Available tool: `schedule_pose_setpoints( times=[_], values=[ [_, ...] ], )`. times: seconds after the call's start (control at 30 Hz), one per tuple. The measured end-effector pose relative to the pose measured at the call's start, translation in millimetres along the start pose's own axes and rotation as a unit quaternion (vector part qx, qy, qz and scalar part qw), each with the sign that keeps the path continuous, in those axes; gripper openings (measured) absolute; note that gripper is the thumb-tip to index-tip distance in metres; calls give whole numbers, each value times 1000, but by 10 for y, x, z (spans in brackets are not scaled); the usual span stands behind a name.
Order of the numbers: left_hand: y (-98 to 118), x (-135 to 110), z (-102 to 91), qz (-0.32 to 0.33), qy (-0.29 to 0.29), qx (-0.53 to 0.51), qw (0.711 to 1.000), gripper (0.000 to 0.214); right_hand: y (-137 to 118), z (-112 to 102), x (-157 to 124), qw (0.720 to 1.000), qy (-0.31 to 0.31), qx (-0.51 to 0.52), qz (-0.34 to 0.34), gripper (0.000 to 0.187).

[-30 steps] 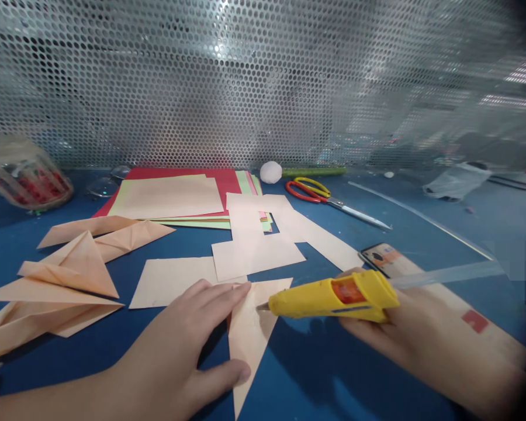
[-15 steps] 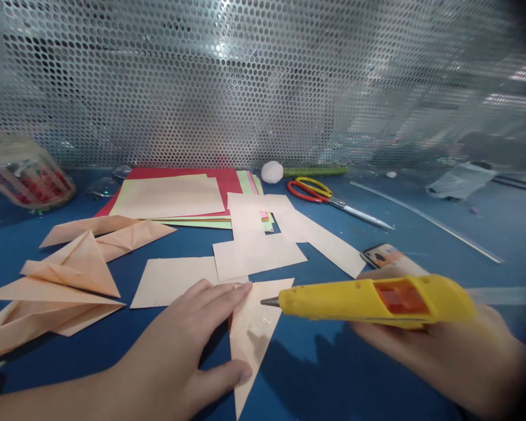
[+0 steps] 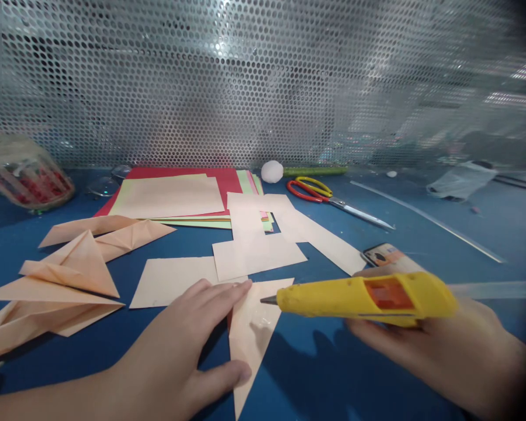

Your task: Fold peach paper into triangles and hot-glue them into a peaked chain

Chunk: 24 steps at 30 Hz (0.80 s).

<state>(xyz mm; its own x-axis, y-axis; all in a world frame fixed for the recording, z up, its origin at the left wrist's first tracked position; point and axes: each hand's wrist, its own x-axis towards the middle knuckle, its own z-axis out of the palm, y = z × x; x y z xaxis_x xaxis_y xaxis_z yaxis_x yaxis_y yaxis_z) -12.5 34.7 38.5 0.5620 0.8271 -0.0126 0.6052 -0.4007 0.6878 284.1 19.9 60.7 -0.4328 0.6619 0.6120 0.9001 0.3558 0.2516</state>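
My right hand (image 3: 460,345) is wrapped round a yellow hot glue gun (image 3: 324,297) with an orange window in its side and a clear glue stick behind it. The metal nozzle points left, over the upper part of a folded peach paper piece (image 3: 256,339). A shiny smear of glue (image 3: 265,320) shows on that paper. My left hand (image 3: 197,333) rests on the paper's left side, thumb and fingers apart, pressing it to the blue table. Cream paper rectangles (image 3: 258,257) lie just beyond, and folded peach paper shapes (image 3: 74,275) lie at the left.
Behind are a stack of coloured paper (image 3: 170,196), a white ball (image 3: 272,172) and red-and-yellow-handled scissors (image 3: 333,202). A phone (image 3: 388,256) lies partly behind the glue gun. At the right lies a clear glue stick (image 3: 429,222); at the left stands a jar (image 3: 26,172). Perforated metal (image 3: 245,88) closes off the back.
My right hand and the glue gun have shifted slightly left, the rear end more than the nozzle. My left hand and the papers have stayed in place.
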Motion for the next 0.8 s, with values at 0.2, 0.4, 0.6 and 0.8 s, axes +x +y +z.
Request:
schedule_pose_setpoints(
  times=[0.2,0.4,0.6,0.8],
  values=[
    [-2,-16,12,-19,-4,4,1000,66,-38,37,35,1000,-15,-5,-26,46],
    [-1,-15,9,-1,-1,-2,1000,64,39,34,20,995,-54,-4,-78,47],
    [49,4,-32,-29,-11,-9,999,64,77,37,8,993,-64,-4,-100,49],
    [78,-4,-36,-40,-16,-16,999,64,23,109,-1,998,-35,8,-52,53]
  ],
)
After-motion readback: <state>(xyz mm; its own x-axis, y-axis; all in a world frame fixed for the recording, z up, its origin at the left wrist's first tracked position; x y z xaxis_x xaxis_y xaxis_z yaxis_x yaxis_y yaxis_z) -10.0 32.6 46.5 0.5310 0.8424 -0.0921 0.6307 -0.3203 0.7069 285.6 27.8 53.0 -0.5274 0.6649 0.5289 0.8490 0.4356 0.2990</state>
